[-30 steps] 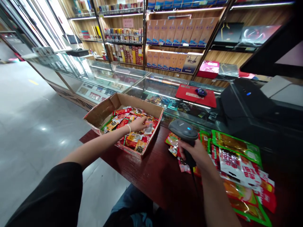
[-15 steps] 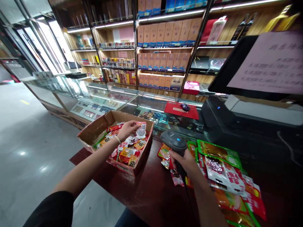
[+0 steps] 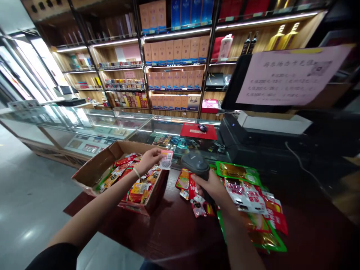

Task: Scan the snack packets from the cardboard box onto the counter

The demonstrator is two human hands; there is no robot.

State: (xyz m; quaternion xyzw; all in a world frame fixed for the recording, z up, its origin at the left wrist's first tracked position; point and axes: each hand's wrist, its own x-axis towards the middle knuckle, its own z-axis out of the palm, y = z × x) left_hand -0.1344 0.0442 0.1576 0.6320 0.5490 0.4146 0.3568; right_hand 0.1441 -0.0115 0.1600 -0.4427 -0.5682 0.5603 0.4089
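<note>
My left hand (image 3: 149, 160) pinches a small pink-and-clear snack packet (image 3: 166, 159) by its edge, above the right rim of a cardboard box (image 3: 92, 168). Inside that box lie many red, white and yellow snack packets (image 3: 140, 188). My right hand (image 3: 209, 185) is wrapped round the handle of a black barcode scanner (image 3: 195, 164), whose head points toward the held packet. Under and beside the scanner are small loose packets (image 3: 198, 205) on the dark red table. To the right of my right hand lies a pile of larger green, white and red food pouches (image 3: 244, 195).
Behind the table runs a glass display counter (image 3: 132, 123) with a red mat (image 3: 194, 132) and a mouse (image 3: 202, 128) on it. A monitor with a pink paper sign (image 3: 284, 78) stands at the right. Shelves of boxes (image 3: 176, 52) line the back wall.
My left hand has lifted the packet from over the box's contents toward its right edge and the scanner. The scanner's blue light no longer shows. The view has turned right.
</note>
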